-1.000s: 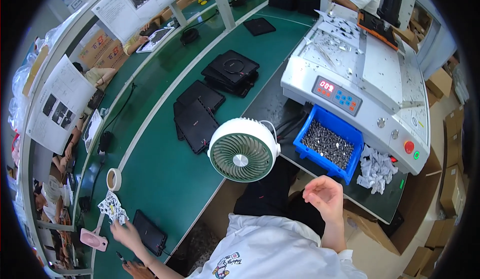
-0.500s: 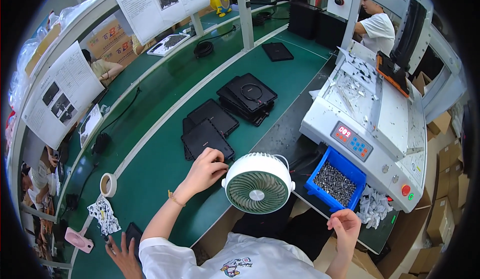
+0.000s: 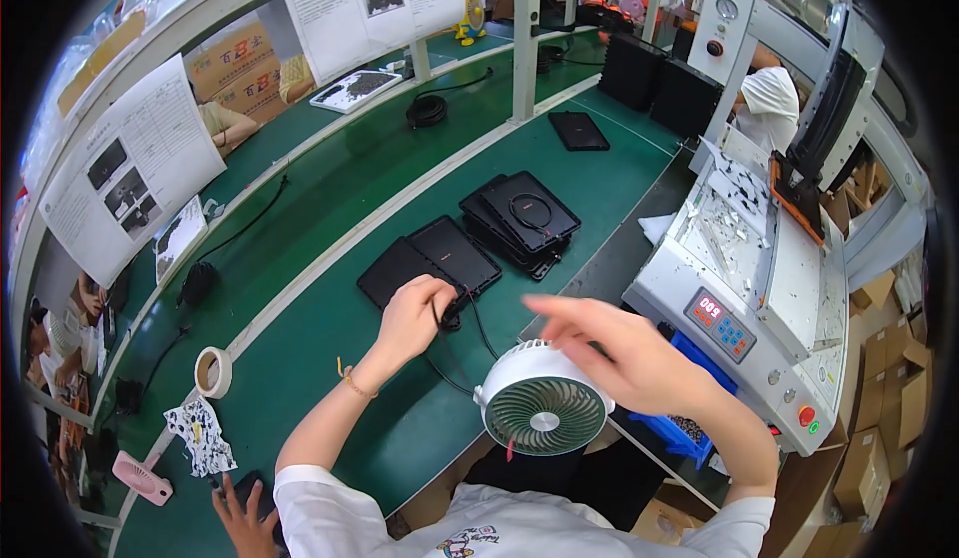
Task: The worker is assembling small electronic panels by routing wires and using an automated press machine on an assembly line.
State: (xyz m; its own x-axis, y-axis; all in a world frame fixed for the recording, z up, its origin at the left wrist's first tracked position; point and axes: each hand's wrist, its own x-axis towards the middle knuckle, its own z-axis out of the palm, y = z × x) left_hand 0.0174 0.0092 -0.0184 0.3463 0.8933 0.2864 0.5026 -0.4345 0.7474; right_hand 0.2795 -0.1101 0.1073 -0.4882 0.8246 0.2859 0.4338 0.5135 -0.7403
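My left hand [image 3: 410, 318] is closed on a black cable [image 3: 483, 328] at the near edge of two flat black rectangular panels [image 3: 392, 266]. The cable loops down from my fingers toward a white round fan [image 3: 544, 420], which stands at the bench's near edge. Over the fan's top hovers my right hand [image 3: 619, 346], fingers stretched out and apart, with nothing visible in it. Beyond the panels is a stack of similar black panels [image 3: 519, 208] with a coiled black cable on top.
On the right stands a grey-white press machine [image 3: 719, 288], with a blue bin [image 3: 679, 436] of small metal parts below, partly hidden by my right arm. A tape roll [image 3: 213, 371] and a pink fan [image 3: 142, 478] sit left. Another person's hand [image 3: 248, 518] is at lower left.
My right hand has come up and left from beside the blue bin to above the fan. A black cable now shows in my left hand. The whole view has shifted slightly.
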